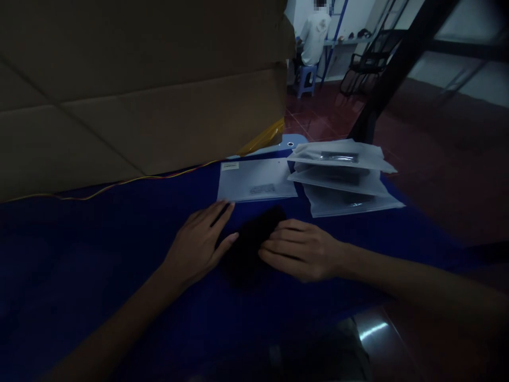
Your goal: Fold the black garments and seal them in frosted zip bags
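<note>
A small dark, soft-looking item (254, 239) lies on the blue table cover (119, 239) between my hands. My left hand (199, 244) rests flat on the cover with fingers stretched out, its thumb touching the item's left edge. My right hand (302, 249) lies on the item's right side, fingers bent and close together, pressing on it. The dim light hides what the item is. Just beyond my hands lies a flat white packet (254, 180) with a printed label.
A stack of clear plastic bags (342, 175) with dark contents sits at the right rear of the table. A large cardboard box (135, 85) fills the left rear, with yellow tape and a thin wire at its base. A person sits at a far desk.
</note>
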Tool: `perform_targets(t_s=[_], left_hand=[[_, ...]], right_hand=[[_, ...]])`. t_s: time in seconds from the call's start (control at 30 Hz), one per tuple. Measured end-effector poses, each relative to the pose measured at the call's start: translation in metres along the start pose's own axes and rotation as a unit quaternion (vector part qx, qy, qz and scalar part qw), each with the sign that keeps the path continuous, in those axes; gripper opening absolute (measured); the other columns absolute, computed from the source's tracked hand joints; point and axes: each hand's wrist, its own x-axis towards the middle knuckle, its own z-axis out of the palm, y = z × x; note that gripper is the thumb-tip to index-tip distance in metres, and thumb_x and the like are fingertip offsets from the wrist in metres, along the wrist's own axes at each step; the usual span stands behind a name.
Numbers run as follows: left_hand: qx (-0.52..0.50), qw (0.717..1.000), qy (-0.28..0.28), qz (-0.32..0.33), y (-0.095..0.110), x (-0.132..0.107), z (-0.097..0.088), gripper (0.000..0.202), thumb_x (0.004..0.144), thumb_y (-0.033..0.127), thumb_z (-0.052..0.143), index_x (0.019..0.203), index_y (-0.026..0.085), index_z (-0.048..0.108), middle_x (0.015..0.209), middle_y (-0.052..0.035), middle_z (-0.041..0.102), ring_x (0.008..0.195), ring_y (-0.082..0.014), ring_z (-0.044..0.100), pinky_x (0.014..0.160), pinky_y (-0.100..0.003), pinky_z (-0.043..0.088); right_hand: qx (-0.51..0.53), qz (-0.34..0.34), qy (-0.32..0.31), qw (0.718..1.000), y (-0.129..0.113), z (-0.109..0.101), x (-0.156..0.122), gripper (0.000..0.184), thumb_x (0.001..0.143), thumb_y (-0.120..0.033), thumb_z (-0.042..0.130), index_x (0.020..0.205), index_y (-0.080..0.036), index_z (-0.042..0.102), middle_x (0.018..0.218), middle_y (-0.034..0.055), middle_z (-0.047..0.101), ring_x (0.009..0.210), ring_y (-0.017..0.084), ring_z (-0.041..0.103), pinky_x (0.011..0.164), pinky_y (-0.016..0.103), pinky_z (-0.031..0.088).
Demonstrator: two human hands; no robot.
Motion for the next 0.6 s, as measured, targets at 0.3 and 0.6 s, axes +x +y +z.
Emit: perform_targets(t_s=[0.3, 0.6], left_hand=[[-0.033, 0.995, -0.042, -0.085, -0.021, 0.004, 0.006, 0.075, 0.109, 0.063, 0.011, 0.163, 0.018, 0.036, 0.17, -0.0168, 0.032, 0.157, -0.0371, 0.031, 0.12, -0.064, 0.036], [-0.15, 0.988, 0.004, 0.032, -0.007, -0.003, -0.002, 0.085, 0.102, 0.076, 0.031, 0.169, 0.026, 0.017, 0.17, -0.0109, 0.035, 0.156, -0.0343, 0.034, 0.127, -0.058, 0.031]], right_hand=[[0.182, 0.165, 0.094, 0.965, -0.007, -0.012, 0.004, 0.017, 0.1, -0.017, 0.061, 0.112, -0.011, 0.072, 0.094, 0.0065, 0.082, 0.077, 0.013, 0.076, 0.07, 0.025, 0.062], [0.287, 0.536, 0.036, 0.793, 0.023, -0.001, -0.013, 0.031, 0.096, -0.034, 0.07, 0.123, -0.019, 0.069, 0.1, 0.0055, 0.08, 0.086, 0.022, 0.079, 0.073, 0.036, 0.066]])
